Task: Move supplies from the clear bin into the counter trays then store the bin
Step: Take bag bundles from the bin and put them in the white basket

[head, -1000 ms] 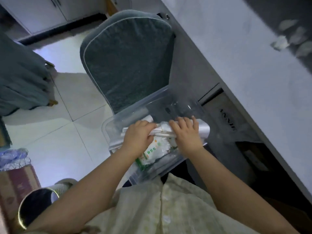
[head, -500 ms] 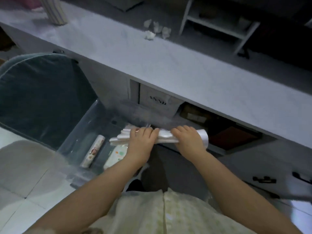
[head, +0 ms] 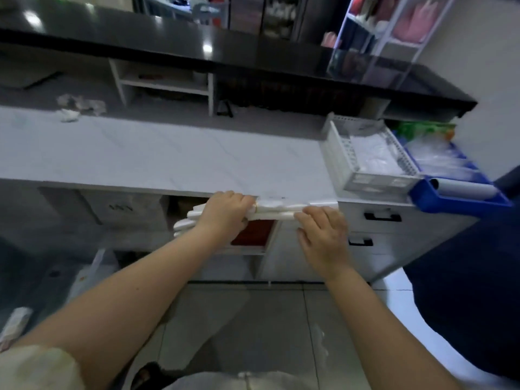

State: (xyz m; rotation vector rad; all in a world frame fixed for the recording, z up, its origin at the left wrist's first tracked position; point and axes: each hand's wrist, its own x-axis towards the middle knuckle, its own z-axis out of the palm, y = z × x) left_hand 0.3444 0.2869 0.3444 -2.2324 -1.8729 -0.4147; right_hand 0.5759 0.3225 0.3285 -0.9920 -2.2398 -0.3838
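Little can be read. In the left middle of the frame, under the counter edge, a pale box [head: 125,208] carries a short line of dark capital letters on its front, too blurred to spell out. The small wrapped packet [head: 15,323] at the lower left shows coloured print, also illegible.

Counter [head: 168,153] ahead, perforated tray [head: 342,161] on its right end, bin tray [head: 461,198] just right of it, crumpled papers [head: 80,106] at the counter's far left, drawers [head: 382,220] below the trays.
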